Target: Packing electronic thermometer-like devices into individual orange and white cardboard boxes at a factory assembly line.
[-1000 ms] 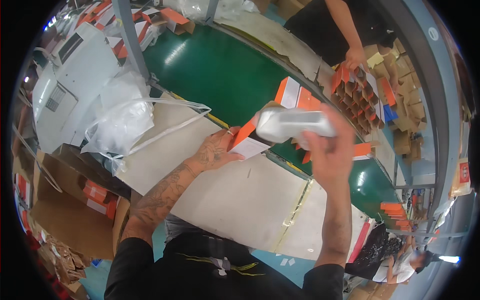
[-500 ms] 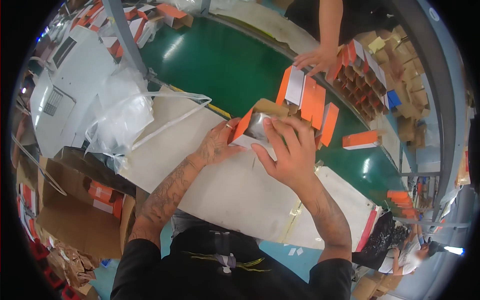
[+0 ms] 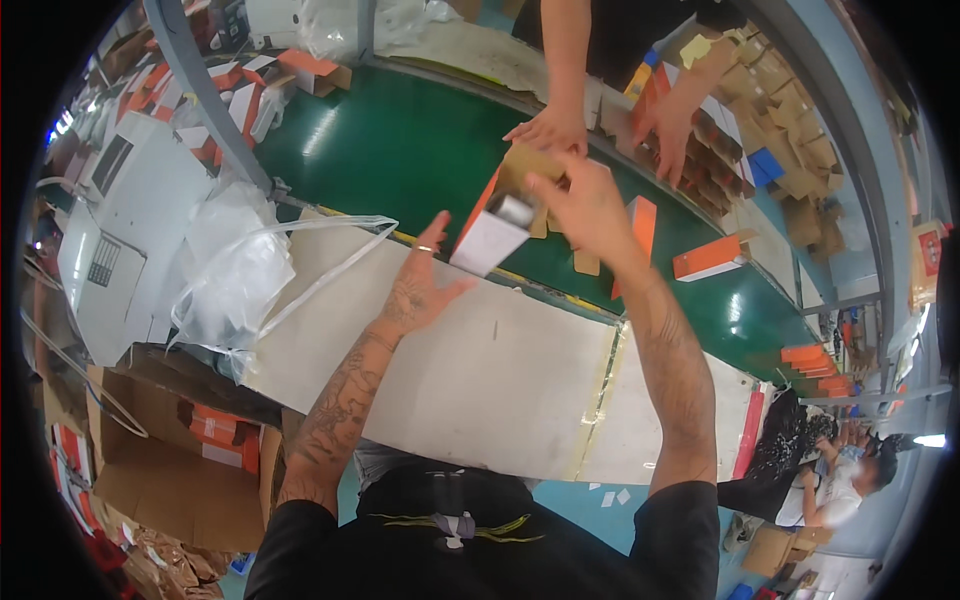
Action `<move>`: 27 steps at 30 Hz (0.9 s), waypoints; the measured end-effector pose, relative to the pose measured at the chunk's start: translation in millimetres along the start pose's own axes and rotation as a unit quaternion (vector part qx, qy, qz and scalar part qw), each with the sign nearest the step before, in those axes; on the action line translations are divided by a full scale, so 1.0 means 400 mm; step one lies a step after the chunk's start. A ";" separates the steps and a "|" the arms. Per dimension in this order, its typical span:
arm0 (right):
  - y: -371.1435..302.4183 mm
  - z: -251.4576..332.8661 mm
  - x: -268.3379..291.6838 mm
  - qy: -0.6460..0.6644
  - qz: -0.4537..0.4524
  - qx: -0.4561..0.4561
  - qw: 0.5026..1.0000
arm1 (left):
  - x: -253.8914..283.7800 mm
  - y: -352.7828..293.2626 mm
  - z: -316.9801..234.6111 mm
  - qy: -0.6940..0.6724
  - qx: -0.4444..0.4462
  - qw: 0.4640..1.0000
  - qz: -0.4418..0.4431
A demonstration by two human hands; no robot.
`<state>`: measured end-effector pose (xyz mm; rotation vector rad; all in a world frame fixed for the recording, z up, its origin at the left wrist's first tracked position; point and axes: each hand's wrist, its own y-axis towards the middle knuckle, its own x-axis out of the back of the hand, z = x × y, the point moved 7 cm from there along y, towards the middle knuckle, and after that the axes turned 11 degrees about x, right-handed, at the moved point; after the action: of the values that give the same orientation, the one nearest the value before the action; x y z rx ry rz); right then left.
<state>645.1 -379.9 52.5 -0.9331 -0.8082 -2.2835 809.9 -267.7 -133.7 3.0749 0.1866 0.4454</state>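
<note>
An open carton (image 3: 488, 245), white and orange with brown flaps, stands tilted on the near edge of the green surface. A shiny silver packet (image 3: 514, 209) shows in its mouth. Just left of the carton is my left hand (image 3: 425, 280), open, its fingers apart and a ring on one of them. My right hand (image 3: 592, 208) reaches over the carton's right side to the brown flaps; motion blurs its fingers, so their grip is unclear. Beyond it, a co-worker's hand (image 3: 553, 130) lies close to the flaps. Another orange carton (image 3: 641, 235) stands to the right, partly behind my right forearm.
A whitish board (image 3: 440, 360) lies before me, with the green surface (image 3: 400, 130) beyond. Clear plastic bags (image 3: 235, 270) hang at left above a large cardboard box (image 3: 170, 490). A carton (image 3: 710, 257) lies at right. The co-worker's other hand (image 3: 672, 130) is by stacked cartons (image 3: 715, 150).
The carton has moved away from me onto the green surface's edge. My left hand has come off it. My right hand has moved farther out, to the flaps. A second co-worker's hand has appeared.
</note>
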 end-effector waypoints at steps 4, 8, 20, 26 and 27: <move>0.131 -0.078 0.041 -0.028 0.011 -0.025 0.999 | 0.034 -0.010 0.080 0.027 -0.014 0.993 -0.112; 0.229 -0.203 -0.003 0.019 0.032 -0.048 0.998 | 0.038 -0.013 0.087 0.069 0.016 0.990 -0.123; 0.024 -0.049 -0.029 0.035 -0.255 0.125 0.958 | 0.028 -0.003 0.098 0.077 -0.039 0.984 -0.158; -0.231 -0.188 -0.349 0.187 -0.134 -0.090 0.969 | 0.026 0.002 0.055 0.092 -0.003 0.985 -0.144; -0.243 -0.188 -0.388 0.199 -0.129 -0.104 0.966 | 0.039 -0.004 0.070 0.101 0.000 0.982 -0.162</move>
<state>644.1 -328.0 -138.7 -0.4394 -0.5449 -2.7003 832.3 -264.5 -156.1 2.9123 0.6782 0.7325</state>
